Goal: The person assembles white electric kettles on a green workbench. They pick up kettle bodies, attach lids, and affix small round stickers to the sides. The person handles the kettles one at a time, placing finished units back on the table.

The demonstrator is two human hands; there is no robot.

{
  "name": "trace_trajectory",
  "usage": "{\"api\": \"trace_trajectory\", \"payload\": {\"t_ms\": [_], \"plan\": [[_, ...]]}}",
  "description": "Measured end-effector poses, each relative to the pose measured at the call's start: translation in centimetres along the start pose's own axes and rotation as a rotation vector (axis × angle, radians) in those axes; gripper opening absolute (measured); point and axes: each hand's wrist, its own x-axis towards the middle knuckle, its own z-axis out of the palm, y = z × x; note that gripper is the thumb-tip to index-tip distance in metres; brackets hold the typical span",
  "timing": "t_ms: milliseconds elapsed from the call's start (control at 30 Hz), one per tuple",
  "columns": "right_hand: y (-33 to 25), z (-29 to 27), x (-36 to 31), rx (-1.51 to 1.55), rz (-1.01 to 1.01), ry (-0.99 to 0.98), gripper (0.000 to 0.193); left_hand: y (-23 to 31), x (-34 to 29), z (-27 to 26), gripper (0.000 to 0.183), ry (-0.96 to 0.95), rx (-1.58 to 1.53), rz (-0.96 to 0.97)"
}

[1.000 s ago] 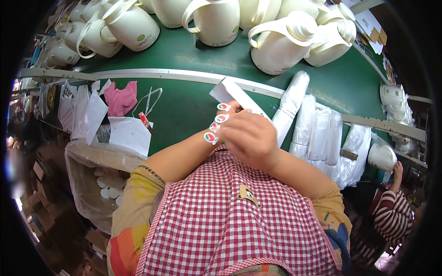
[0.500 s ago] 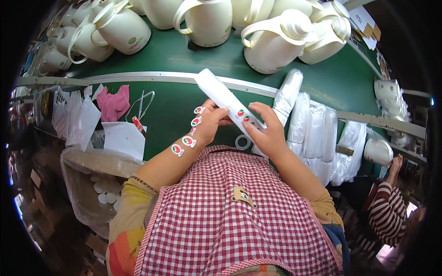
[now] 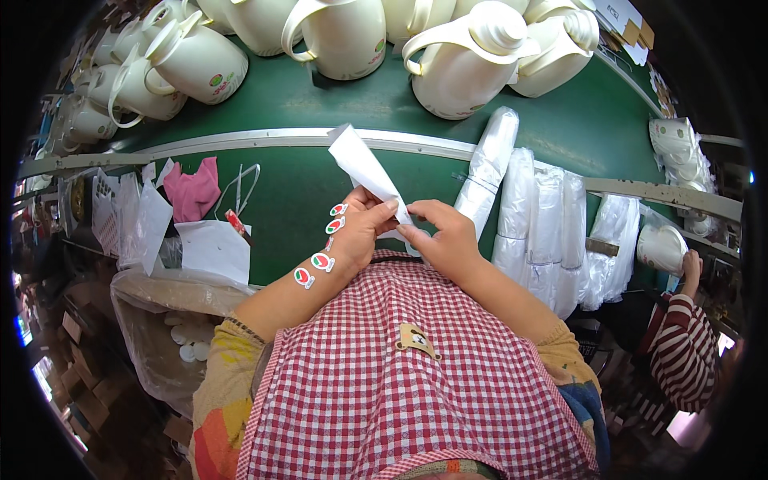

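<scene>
My left hand grips a strip of white sticker backing paper between thumb and fingers, below its middle. The strip slants up and away to the left, curled, and its stickers do not show. At its lower right end, the thumb and forefinger of my right hand are closed on the edge; whether a sticker is between them is hidden. Several round red, green and white stickers cling to the back of my left hand and forearm. Both hands hover close to my checked apron.
Cream jugs stand along the green table beyond a metal rail. Rolled plastic bags lie at right. Papers and a pink cloth lie at left, above a plastic-lined box. A co-worker's striped sleeve shows at far right.
The strip has turned and curled, so its printed stickers are out of sight. My right hand has moved left and down, its spread fingers closing at the strip's lower end.
</scene>
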Motion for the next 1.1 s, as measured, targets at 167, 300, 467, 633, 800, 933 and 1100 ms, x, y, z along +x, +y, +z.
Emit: {"api": "trace_trajectory", "payload": {"t_ms": [167,300,467,633,800,933,1100], "plan": [[-0.3,0.3,0.0,0.091,0.126,-0.01,0.016,-0.1,-0.9,1.1,0.035,0.054,0.036,0.067],[0.2,0.3,0.0,-0.114,-0.111,0.044,0.013,-0.7,-0.8,0.7,0.033,0.061,0.066,0.1],[0.2,0.3,-0.2,-0.108,-0.105,0.042,0.011,-0.7,-0.8,0.6,0.028,0.042,0.11,0.143],[0.1,-0.1,-0.2,-0.032,0.007,0.033,0.01,-0.6,-0.8,0.8,0.025,0.059,0.137,0.168],[0.3,-1.3,0.4,0.118,0.206,0.111,0.009,-0.8,0.2,-0.1,0.027,0.079,0.126,0.143],[-2.3,-1.1,1.4,-0.11,-0.417,0.144,0.015,-0.9,1.4,0.3,0.027,0.096,0.047,0.093],[-3.8,1.4,1.4,-0.352,-0.764,-0.037,0.029,-0.8,2.1,0.8,0.023,0.011,-0.098,-0.042]]}}
